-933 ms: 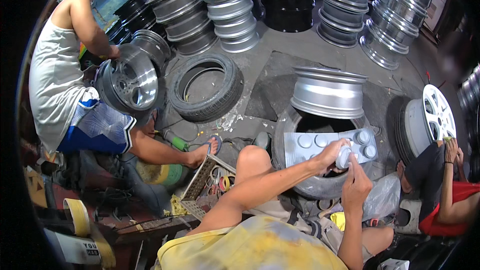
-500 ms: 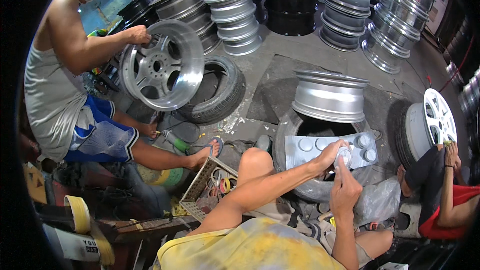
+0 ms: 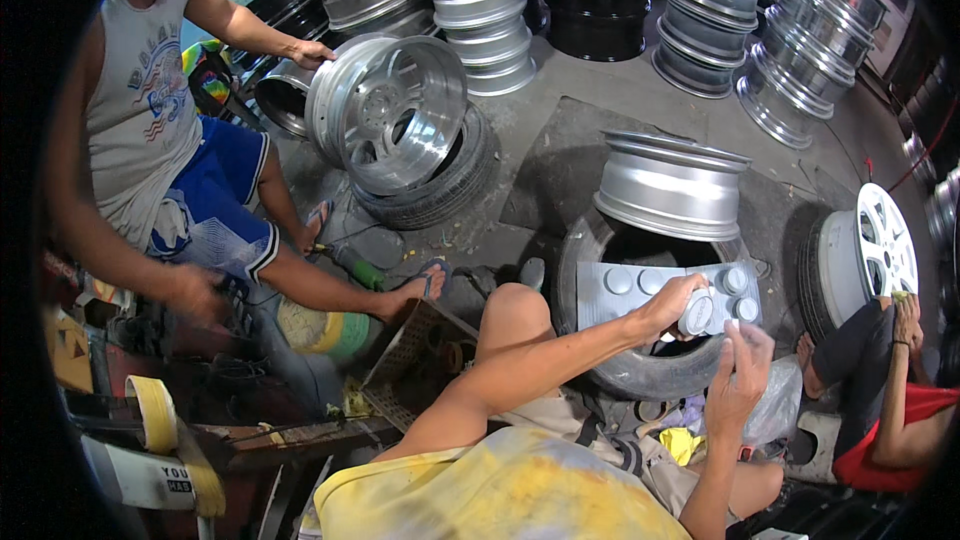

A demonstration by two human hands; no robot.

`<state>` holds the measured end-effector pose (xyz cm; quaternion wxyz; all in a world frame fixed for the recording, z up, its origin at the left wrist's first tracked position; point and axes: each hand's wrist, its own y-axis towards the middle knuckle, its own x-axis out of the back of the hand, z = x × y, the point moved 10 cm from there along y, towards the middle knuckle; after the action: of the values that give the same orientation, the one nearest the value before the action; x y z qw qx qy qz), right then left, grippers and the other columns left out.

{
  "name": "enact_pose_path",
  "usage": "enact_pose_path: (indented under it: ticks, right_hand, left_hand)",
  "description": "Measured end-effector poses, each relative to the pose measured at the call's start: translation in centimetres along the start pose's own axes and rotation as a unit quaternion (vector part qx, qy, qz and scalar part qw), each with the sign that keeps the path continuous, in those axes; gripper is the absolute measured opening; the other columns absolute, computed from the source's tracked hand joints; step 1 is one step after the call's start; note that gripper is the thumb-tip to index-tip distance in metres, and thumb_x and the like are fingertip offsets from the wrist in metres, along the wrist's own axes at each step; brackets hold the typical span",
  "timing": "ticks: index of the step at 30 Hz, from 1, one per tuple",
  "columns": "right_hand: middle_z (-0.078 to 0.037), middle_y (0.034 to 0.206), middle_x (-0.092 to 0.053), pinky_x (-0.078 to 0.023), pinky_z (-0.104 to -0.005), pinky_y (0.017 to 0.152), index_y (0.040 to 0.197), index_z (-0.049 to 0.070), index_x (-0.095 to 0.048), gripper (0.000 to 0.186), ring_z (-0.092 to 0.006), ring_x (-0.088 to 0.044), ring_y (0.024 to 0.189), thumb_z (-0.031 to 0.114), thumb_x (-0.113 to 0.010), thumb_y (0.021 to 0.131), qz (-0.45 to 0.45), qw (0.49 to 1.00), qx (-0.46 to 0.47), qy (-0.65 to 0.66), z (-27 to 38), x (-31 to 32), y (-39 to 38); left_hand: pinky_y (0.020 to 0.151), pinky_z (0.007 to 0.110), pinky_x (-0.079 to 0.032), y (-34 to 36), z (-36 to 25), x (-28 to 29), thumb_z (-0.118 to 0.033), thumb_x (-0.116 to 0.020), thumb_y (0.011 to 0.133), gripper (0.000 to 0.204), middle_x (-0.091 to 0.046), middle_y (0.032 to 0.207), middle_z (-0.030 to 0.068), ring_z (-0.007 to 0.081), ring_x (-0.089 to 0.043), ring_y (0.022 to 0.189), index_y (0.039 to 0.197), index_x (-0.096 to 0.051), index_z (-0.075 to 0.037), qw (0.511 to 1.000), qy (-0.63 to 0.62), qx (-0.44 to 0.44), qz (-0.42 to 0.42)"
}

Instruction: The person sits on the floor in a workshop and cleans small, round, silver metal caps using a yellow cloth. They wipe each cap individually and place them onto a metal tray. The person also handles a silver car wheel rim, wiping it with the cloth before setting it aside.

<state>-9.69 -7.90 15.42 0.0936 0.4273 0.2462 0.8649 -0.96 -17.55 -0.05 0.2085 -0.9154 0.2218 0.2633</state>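
Note:
My left hand [image 3: 668, 308] grips a round silver wheel centre cap [image 3: 697, 314], face up, above a flat silver-grey panel [image 3: 600, 312]. Several more round caps [image 3: 735, 280] rest on that panel, which lies across a tyre [image 3: 566, 285]. My right hand [image 3: 738, 380] is raised just right of the held cap, apart from it. Its thumb and finger are pinched together, with a small pale tip showing between them. Motion blur keeps me from telling what that is.
Beyond the tyre's opening sits a silver wheel rim [image 3: 670, 192]. At the left, a person [image 3: 150, 100] handles a polished rim [image 3: 400, 115] on another tyre. A plastic basket [image 3: 415, 360] is by my left knee. A person in red [image 3: 915, 420] sits right, near a white wheel [image 3: 885, 240].
My right hand has drawn away from the cap, down and right. The cap in my left hand has tilted and shifted slightly right. The person at left has turned, and their rim has moved right.

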Motion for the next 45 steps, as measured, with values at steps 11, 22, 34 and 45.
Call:
enact_pose_path:
  ticks: [11,22,34,45]
  right_hand:
    - [-0.017,0.1,-0.068,-0.053,-0.0424,0.082,0.105,-0.003,-0.073,0.014,-0.0337,-0.066,0.093,-0.001,-0.069,0.091,-0.026,0.996,0.066,0.063,1.7,-2.0,-0.7]
    - [-0.017,0.106,-0.071,-0.053,-0.0404,0.087,0.108,-0.003,-0.074,0.017,-0.0335,-0.067,0.1,0.002,-0.069,0.093,-0.061,0.996,-0.001,0.065,-1.5,-0.9,0.3]
    - [-0.013,0.101,-0.071,-0.05,-0.0424,0.086,0.103,0.0,-0.075,0.015,-0.032,-0.062,0.095,0.001,-0.071,0.089,-0.071,0.996,0.048,0.029,1.6,-2.1,0.2]
    - [-0.011,0.103,-0.073,-0.053,-0.0369,0.081,0.111,0.003,-0.075,0.025,-0.0275,-0.066,0.091,0.0,-0.075,0.087,-0.095,0.989,0.041,0.11,-1.2,-0.2,1.7]
  left_hand:
    - [0.04,0.025,-0.035,0.1,1.7,-0.1,-0.037,-0.041,0.103,0.029,-0.059,0.072,-0.0007,0.0105,-0.053,0.053,0.095,-0.06,-0.017,0.996,-0.068,0.036,-0.046]
    - [0.035,0.025,-0.03,0.1,2.2,-2.7,-0.038,-0.041,0.103,0.027,-0.057,0.071,0.0005,0.0133,-0.049,0.045,0.096,-0.057,-0.017,0.986,-0.14,0.055,0.07]
    - [0.058,0.029,-0.05,0.9,4.7,-0.6,-0.041,-0.047,0.102,0.028,-0.064,0.086,0.0014,0.0128,-0.062,0.073,0.102,-0.063,-0.019,0.988,-0.143,0.051,0.023]
    - [0.054,0.029,-0.05,-1.0,-2.2,-0.7,-0.037,-0.039,0.107,0.039,-0.06,0.08,0.0034,0.017,-0.062,0.067,0.092,-0.06,-0.007,0.998,-0.012,-0.053,-0.012]
